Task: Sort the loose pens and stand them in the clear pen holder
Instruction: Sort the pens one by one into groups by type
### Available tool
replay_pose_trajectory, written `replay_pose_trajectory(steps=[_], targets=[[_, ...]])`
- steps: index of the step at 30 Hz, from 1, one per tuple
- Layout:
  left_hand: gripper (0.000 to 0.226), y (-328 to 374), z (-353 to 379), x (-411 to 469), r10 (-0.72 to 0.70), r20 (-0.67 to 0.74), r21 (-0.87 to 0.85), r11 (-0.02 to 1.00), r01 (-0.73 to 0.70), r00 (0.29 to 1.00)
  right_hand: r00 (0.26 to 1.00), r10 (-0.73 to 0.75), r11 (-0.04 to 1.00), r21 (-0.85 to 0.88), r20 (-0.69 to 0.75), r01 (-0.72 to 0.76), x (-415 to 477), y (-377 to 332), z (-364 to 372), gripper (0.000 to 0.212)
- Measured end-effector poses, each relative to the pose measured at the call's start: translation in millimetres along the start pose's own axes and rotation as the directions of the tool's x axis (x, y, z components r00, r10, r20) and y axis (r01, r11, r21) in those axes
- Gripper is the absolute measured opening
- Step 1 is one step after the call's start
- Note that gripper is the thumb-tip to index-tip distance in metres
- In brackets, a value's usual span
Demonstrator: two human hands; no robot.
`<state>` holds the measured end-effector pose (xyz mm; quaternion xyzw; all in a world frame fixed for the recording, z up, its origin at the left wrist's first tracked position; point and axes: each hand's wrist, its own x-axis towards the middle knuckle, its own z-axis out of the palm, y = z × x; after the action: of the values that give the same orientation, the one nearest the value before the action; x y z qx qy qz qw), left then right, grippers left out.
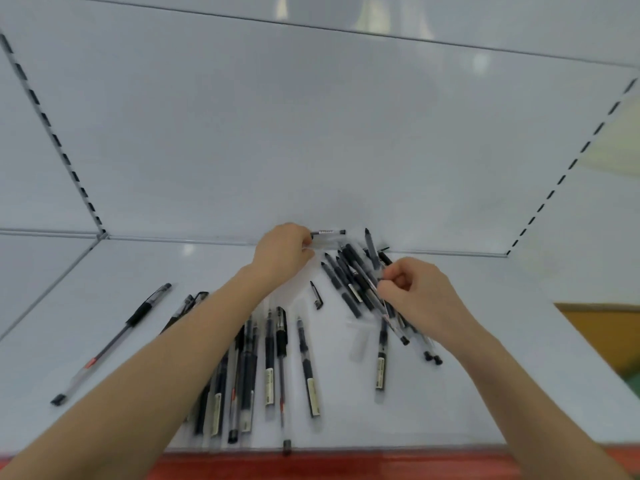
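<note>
Pens point(273, 355) black with clear barrels, right hand point(420, 292) gripping several

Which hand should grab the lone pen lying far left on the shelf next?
Left, likely. The lone pen lies well to the left of the left hand, which pinches only a single pen; the right hand grips a bundle of pens and would have to cross over.

Head view looks down, close over shelf point(450, 393).
</note>
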<state>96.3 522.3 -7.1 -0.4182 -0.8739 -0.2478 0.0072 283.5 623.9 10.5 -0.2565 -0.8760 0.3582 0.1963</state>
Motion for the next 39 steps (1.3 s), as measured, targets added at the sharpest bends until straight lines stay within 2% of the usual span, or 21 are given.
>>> replay_pose_trajectory(steps=[11, 13, 14, 15, 16, 18, 20, 22, 24, 27, 30, 35, 39], targets=[[0.021, 18.6, 16.0, 13.4, 0.009, 0.084, 0.086, 0.996, -0.017, 0.996, 0.999, 0.03, 0.999, 0.027, 0.035, -0.031, -6.4, 13.5, -2.6, 0.013], [0.027, 19.6, 10.6, 10.9, 0.008, 0.065, -0.015, 1.0, -0.007, 0.998, 0.999, 0.036, 0.998, 0.056, 0.021, -0.037, -7.4, 11.0, -2.3, 0.011], [0.029, 21.1, 4.4, 8.7, -0.018, 0.046, -0.154, 0.988, 0.025, 0.999, 0.999, 0.034, 0.996, 0.079, 0.01, -0.034, -8.2, 8.5, -2.3, 0.009], [0.03, 23.9, -4.4, 6.0, -0.06, 0.045, -0.351, 0.934, 0.072, 0.997, 1.0, 0.028, 0.994, 0.107, -0.003, -0.028, -8.7, 5.1, -2.6, 0.008], [0.03, 26.9, -14.7, 2.0, -0.095, 0.063, -0.561, 0.82, 0.114, 0.994, 1.0, 0.021, 0.989, 0.144, -0.016, -0.019, -9.5, 0.9, -3.3, 0.006], [0.027, 32.7, -34.1, -8.8, -0.125, 0.107, -0.836, 0.525, 0.158, 0.986, 1.0, 0.003, 0.967, 0.255, -0.029, 0.005, -12.4, -9.9, -4.3, 0.008], [0.02, 38.5, -49.0, -21.1, -0.14, 0.139, -0.938, 0.3, 0.175, 0.98, 0.999, -0.031, 0.939, 0.342, -0.026, 0.038, -16.4, -22.2, -4.3, 0.009], [0.014, 43.0, -59.7, -33.6, -0.147, 0.151, -0.976, 0.137, 0.172, 0.978, 0.996, -0.082, 0.92, 0.383, -0.031, 0.087, -21.5, -32.6, -3.2, 0.011], [0.011, 42.9, -66.4, -43.4, -0.159, 0.142, -0.989, 0.021, 0.148, 0.977, 0.989, -0.139, 0.913, 0.381, -0.043, 0.145, -26.7, -40.5, -2.6, 0.016], [0.01, 37.8, -73.7, -54.2, -0.184, 0.104, -0.993, -0.076, 0.091, 0.977, 0.973, -0.227, 0.907, 0.357, -0.034, 0.224, -34.3, -50.6, -1.5, 0.017], [0.01, 32.1, -76.9, -62.9, -0.196, 0.064, -0.997, -0.06, 0.054, 0.979, 0.959, -0.281, 0.907, 0.32, -0.021, 0.273, -38.3, -59.4, 1.2, 0.01], [0.022, 24.8, -80.0, -75.2, -0.118, 0.011, -0.989, 0.144, 0.028, 0.993, 0.962, -0.268, 0.896, 0.353, -0.049, 0.268, -36.0, -64.2, 2.0, 0.01], [0.025, 25.1, -79.4, -81.0, -0.053, -0.006, -0.98, 0.2, 0.005, 0.999, 0.961, -0.272, 0.904, 0.333, -0.042, 0.27, -35.3, -63.6, 1.3, 0.01]])
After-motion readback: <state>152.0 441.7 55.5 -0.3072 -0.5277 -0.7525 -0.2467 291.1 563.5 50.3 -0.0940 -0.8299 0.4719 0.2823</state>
